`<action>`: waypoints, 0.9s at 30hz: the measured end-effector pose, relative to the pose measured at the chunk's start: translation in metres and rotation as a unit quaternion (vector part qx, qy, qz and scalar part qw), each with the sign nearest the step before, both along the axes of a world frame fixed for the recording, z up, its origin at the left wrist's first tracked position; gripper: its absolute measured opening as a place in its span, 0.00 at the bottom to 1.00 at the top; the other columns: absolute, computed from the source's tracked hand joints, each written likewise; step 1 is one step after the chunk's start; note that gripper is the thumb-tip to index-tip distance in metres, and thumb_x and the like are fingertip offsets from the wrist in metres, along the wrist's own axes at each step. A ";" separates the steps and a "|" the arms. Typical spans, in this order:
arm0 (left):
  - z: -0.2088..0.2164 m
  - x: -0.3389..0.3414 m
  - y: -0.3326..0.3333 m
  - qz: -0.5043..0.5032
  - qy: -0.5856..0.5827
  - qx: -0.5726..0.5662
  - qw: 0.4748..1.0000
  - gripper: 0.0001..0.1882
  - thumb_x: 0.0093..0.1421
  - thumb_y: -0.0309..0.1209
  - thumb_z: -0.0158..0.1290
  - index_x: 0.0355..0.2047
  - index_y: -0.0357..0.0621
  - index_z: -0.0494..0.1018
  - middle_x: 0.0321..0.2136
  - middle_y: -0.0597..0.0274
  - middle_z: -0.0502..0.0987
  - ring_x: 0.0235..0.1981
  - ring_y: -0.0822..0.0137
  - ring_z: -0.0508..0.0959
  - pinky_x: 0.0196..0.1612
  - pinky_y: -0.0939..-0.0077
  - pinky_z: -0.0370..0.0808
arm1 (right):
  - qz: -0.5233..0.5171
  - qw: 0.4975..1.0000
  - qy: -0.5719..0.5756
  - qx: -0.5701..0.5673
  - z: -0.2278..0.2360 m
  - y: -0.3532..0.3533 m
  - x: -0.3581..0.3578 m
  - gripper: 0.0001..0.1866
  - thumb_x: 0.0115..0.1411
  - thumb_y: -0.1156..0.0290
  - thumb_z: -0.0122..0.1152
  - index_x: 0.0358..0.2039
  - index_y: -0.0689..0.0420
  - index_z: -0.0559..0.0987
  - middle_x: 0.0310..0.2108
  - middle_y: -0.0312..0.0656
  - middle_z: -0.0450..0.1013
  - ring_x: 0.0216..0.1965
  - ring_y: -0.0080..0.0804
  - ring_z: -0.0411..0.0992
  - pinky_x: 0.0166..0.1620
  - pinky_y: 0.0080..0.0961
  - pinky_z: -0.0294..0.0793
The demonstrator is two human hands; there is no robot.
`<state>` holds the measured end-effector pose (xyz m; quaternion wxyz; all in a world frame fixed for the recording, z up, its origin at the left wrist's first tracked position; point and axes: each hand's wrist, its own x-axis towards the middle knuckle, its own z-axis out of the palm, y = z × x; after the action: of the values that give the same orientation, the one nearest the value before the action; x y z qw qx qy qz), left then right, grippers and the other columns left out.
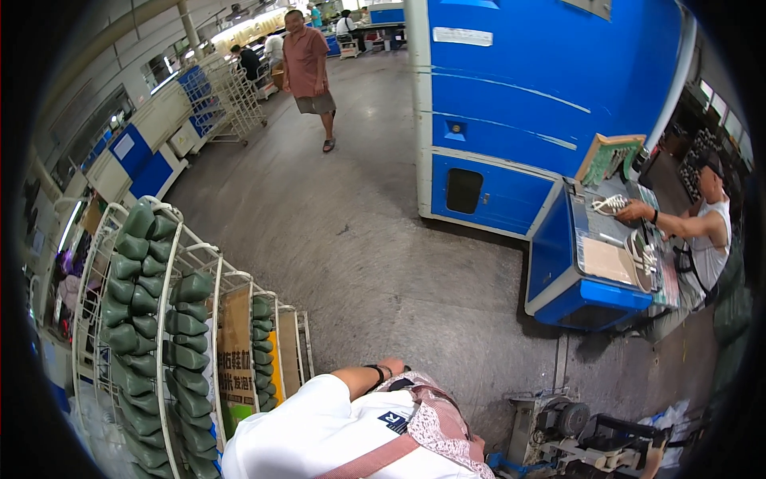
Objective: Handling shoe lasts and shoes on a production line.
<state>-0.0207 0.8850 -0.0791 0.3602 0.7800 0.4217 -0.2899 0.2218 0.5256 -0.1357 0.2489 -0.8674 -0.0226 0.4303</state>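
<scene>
My left hand is held low in front of my body, with a dark band round the wrist. Its fingers are mostly hidden, and a small dark patch shows beside them. Right by it hangs the pink lace-trimmed apron I wear over a white shirt. Of my right hand only a sliver of skin shows past the apron's right side; its fingers are out of sight. Whether either hand holds anything cannot be made out.
Left of me stands a white wire rack stacked with green shoe lasts. A blue machine rises ahead; at its bench a co-worker handles a shoe. Another person stands farther off. Machinery sits at lower right.
</scene>
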 end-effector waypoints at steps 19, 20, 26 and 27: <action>-0.017 -0.149 -0.019 0.200 0.051 -0.005 0.979 0.19 0.58 0.38 0.50 0.44 0.41 0.80 0.48 0.43 0.77 0.51 0.47 0.77 0.52 0.55 0.74 | 0.152 0.976 0.124 0.096 0.002 0.142 -0.052 0.10 0.58 0.71 0.60 0.36 0.63 0.83 0.32 0.41 0.80 0.34 0.28 0.77 0.39 0.26 0.75; -0.019 -0.154 -0.026 0.234 0.031 -0.026 0.971 0.19 0.57 0.39 0.51 0.44 0.41 0.80 0.48 0.44 0.77 0.50 0.48 0.78 0.51 0.55 0.75 | 0.166 0.978 0.102 0.071 -0.008 0.140 -0.046 0.10 0.58 0.71 0.60 0.36 0.63 0.83 0.32 0.41 0.80 0.34 0.28 0.77 0.39 0.26 0.75; -0.017 -0.157 -0.054 0.248 0.010 0.048 0.968 0.21 0.57 0.43 0.50 0.42 0.40 0.81 0.45 0.43 0.79 0.49 0.45 0.79 0.50 0.53 0.74 | 0.354 0.914 0.011 0.200 -0.095 0.127 0.001 0.17 0.57 0.58 0.61 0.28 0.62 0.83 0.22 0.44 0.77 0.27 0.30 0.73 0.35 0.34 0.73; -0.018 -0.155 -0.053 0.250 0.013 0.030 0.968 0.21 0.57 0.42 0.50 0.43 0.40 0.80 0.45 0.43 0.79 0.50 0.45 0.78 0.51 0.53 0.74 | 0.328 0.930 0.006 0.164 -0.098 0.102 0.007 0.18 0.57 0.58 0.61 0.29 0.63 0.83 0.22 0.44 0.77 0.27 0.31 0.73 0.35 0.35 0.73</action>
<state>-0.1758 0.8318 -0.0967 0.3920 0.6563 0.6168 -0.1877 0.2284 0.6273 -0.2333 0.2330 -0.7562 -0.3742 0.4837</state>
